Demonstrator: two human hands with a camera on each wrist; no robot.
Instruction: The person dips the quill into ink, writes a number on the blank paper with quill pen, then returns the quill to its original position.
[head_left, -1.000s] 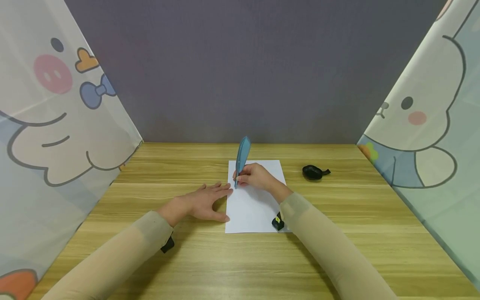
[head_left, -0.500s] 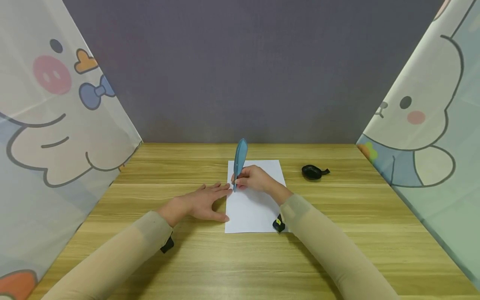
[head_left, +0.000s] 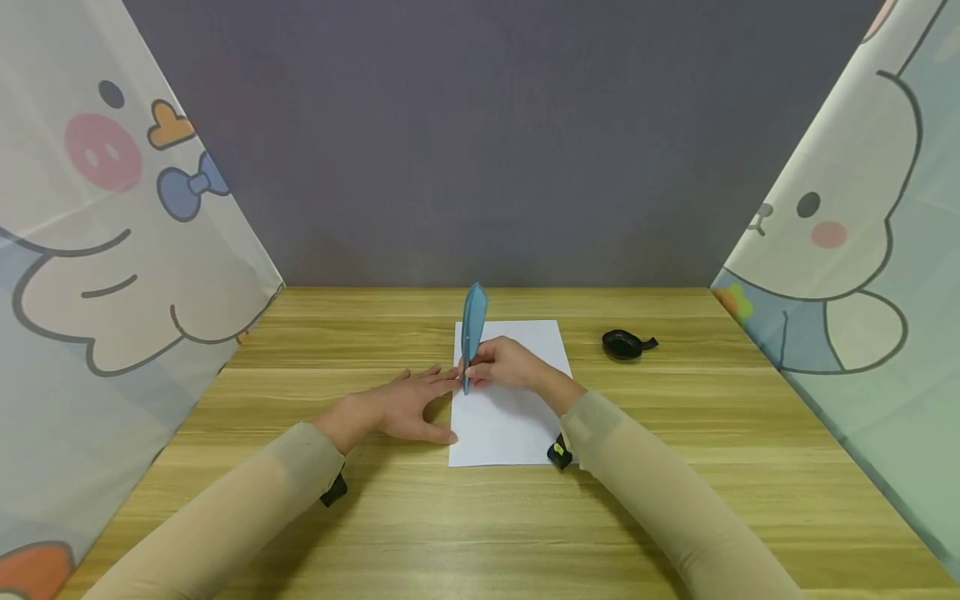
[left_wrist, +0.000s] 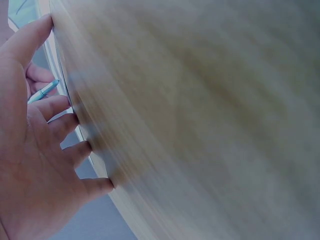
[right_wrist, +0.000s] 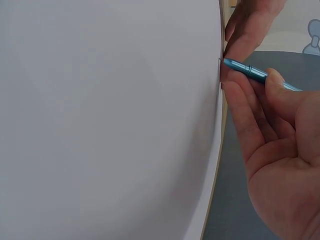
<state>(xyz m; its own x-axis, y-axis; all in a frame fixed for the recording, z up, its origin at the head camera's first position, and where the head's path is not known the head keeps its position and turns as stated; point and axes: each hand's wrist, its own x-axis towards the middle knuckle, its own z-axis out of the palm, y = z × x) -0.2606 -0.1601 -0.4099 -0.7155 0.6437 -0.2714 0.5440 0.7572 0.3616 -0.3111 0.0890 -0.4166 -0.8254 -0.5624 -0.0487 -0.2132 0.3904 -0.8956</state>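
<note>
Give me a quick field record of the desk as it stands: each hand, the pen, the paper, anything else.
left hand: flat on the wooden table, fingers straight, fingertips at the paper's left edge
right hand: grips the blue feather pen
pen: near upright, tip down at the left edge of the paper
white paper: flat at table centre; no marks visible
black object: right of paper, untouched
</note>
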